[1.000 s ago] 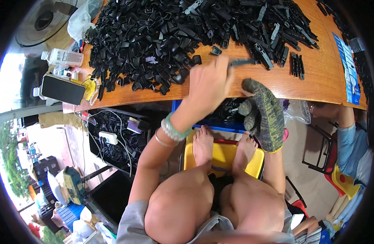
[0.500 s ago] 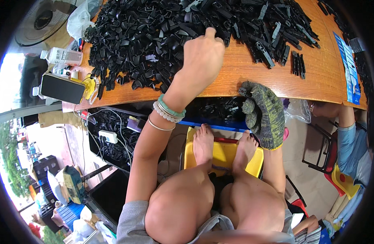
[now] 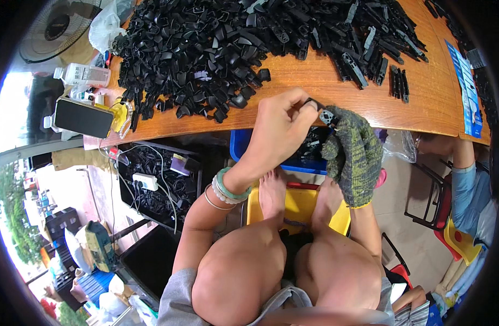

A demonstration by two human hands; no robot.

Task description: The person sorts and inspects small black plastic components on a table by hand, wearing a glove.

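My bare left hand (image 3: 282, 127), with bracelets at the wrist, is over the table's near edge, thumb and fingers pinched on a small black plastic piece (image 3: 313, 101). My right hand (image 3: 355, 155) wears a grey-green knitted glove and is closed around a black plastic part (image 3: 327, 116); only its end sticks out toward the left fingertips. The two pieces are close together; whether they touch I cannot tell. Beyond my hands lie a heap of small curved black plastic pieces (image 3: 179, 60) and, to its right, a heap of longer black and grey parts (image 3: 363, 38).
Below the wooden table (image 3: 293, 76) is a blue bin (image 3: 238, 145) with dark parts inside. At the left stand a phone (image 3: 83, 118), a bottle (image 3: 86, 75) and a fan (image 3: 59, 27). A black crate (image 3: 146, 201) with cables sits lower left. Another person's arm (image 3: 462, 157) is at right.
My left hand has come back from the heap toward the gloved right hand, now with a small black piece in its fingers. The right hand has turned slightly, showing its part's end.
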